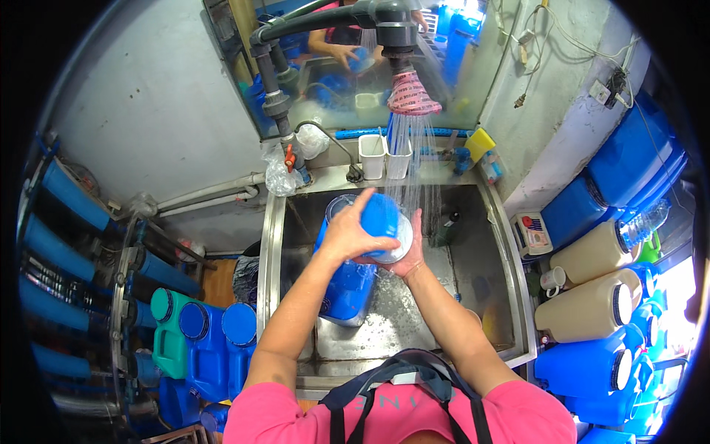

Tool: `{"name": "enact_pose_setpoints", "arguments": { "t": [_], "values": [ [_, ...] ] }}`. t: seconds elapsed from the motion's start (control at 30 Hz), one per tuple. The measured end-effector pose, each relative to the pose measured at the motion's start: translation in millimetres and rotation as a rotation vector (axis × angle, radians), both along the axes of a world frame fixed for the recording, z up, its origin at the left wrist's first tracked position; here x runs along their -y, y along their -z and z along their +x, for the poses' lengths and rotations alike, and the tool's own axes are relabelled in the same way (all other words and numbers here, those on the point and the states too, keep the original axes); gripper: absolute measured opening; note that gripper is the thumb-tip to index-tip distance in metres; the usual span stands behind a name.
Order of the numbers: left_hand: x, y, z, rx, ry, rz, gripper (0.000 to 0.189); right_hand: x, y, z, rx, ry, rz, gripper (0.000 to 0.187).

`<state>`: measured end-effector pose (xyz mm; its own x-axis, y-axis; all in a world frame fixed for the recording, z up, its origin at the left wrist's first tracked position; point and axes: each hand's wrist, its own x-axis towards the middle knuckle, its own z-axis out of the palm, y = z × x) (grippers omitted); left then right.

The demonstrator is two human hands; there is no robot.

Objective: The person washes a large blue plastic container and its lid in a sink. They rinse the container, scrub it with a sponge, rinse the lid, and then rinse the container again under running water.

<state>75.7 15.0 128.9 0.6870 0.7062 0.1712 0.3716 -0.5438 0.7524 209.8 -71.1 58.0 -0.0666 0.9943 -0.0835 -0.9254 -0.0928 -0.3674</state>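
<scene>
Over the sink, my left hand (343,236) grips a round blue plastic lid (380,213), its thumb across the near edge. A white round disc (406,240) shows against the lid's right side; I cannot tell whether the two are joined. Cupped below and to the right, my right hand (411,256) supports the white disc. Water streams down from a shower head (413,97) wrapped in pink printed tape, just beyond the lid. Partly hidden under my left hand and forearm, a blue plastic jug (349,288) leans in the stainless steel sink (388,344).
Two white plastic containers (371,164) stand on the sink's back ledge, near a yellow sponge (480,144). A dark bottle (448,227) is in the sink's far right corner. Several jugs flank the sink, including a green jug (169,333) and a beige jug (579,313). A mirror (333,111) hangs behind.
</scene>
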Motion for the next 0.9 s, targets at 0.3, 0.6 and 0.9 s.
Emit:
{"name": "enact_pose_setpoints", "arguments": {
  "t": [0.3, 0.6, 0.9],
  "values": [
    [-11.6, 63.2, -58.0, 0.842, -0.198, -1.111, 0.05, -32.7, -22.2, 34.2, 0.333, 0.169, -0.139, 0.037],
    [33.6, 100.7, 22.0, 0.768, -0.324, -1.156, 0.041, -6.1, -59.6, 36.5, 2.111, 0.652, 0.754, 0.032],
    [31.2, 107.0, 49.5, 0.711, -0.341, -0.782, 0.06, 16.4, -70.4, 39.1, 2.466, 0.616, 0.822, 0.013]
  ]
}}
